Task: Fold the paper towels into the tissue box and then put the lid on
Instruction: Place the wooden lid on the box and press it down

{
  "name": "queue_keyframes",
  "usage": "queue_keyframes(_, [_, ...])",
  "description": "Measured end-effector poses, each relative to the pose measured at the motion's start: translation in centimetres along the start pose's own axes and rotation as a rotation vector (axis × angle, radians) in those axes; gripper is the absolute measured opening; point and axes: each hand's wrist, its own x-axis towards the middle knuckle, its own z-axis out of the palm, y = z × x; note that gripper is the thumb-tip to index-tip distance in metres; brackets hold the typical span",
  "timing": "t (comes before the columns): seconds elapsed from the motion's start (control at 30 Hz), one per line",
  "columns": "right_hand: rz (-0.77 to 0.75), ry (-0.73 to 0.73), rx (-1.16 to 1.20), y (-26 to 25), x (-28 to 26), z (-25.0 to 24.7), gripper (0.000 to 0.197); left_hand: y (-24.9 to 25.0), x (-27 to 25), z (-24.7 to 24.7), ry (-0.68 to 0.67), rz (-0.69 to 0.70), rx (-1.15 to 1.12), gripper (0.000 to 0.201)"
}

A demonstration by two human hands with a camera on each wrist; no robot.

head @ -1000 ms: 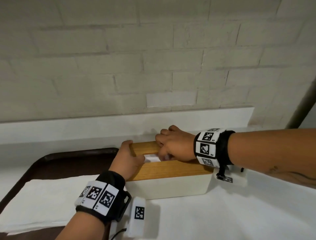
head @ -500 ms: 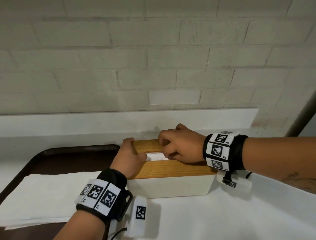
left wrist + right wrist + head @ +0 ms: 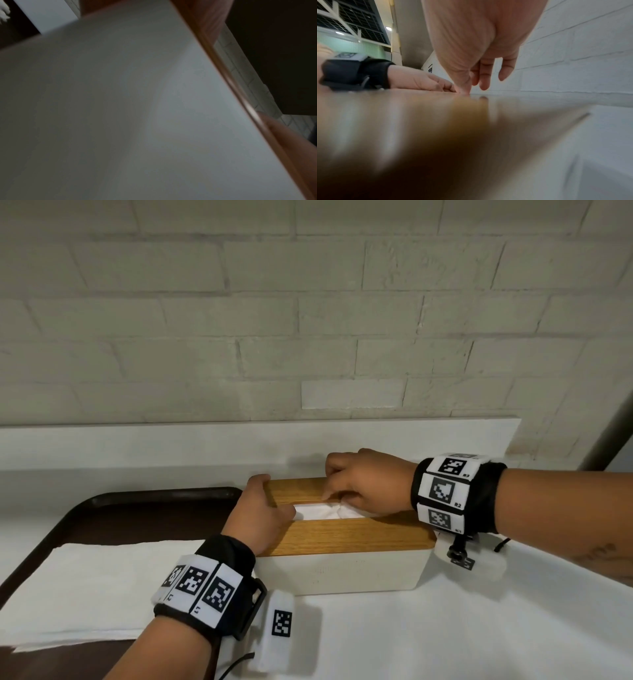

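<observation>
A white tissue box (image 3: 342, 573) stands on the counter with its wooden lid (image 3: 359, 534) on top. White paper towel (image 3: 318, 511) shows puckered in the lid's slot. My left hand (image 3: 274, 494) grips the lid's left end, fingers over the far edge and thumb by the slot. My right hand (image 3: 330, 491) reaches in from the right and pinches the towel at the slot. The right wrist view shows the right hand (image 3: 467, 89) with thumb and finger pointing down at the lid (image 3: 419, 115), and the left hand (image 3: 428, 82) beyond. The left wrist view shows only the box wall (image 3: 137, 108).
A dark tray (image 3: 154, 498) lies left of the box with a flat stack of paper towels (image 3: 85, 583) on it. The white counter (image 3: 479, 628) stretches to the right and front. A low white ledge (image 3: 445, 436) and a brick wall stand close behind the box.
My right hand has shifted a little to the right along the slot, and more white towel shows there, now puckered. The left hand has stayed on the lid's left end.
</observation>
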Motion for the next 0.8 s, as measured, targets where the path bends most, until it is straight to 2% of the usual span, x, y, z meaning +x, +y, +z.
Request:
queue_keyframes(0.2, [-0.130,0.041,-0.153,-0.1,-0.1,-0.1,0.008,0.1,0.0,0.1,0.013,0.003,0.008,0.071])
queue_keyframes(0.4, [-0.178,0.007,-0.272,-0.4,0.6,0.9,0.011,0.0,-0.1,0.1,0.020,0.002,0.023,0.071])
queue_keyframes(0.5, [-0.160,-0.018,-0.233,-0.3,0.5,0.9,0.012,0.1,-0.1,0.1,0.016,0.010,0.021,0.071])
queue_keyframes(0.6, [-0.115,-0.070,-0.186,-0.4,0.5,0.4,0.004,0.1,-0.1,0.1,0.023,0.006,0.024,0.070])
queue_keyframes(0.73, [-0.061,-0.143,-0.211,-0.5,0.3,0.5,0.021,0.1,-0.1,0.2,0.028,0.013,0.023,0.068])
queue_keyframes(0.8, [-0.027,-0.104,-0.203,-0.8,0.1,0.8,0.024,0.2,-0.2,0.2,0.041,0.029,0.032,0.067])
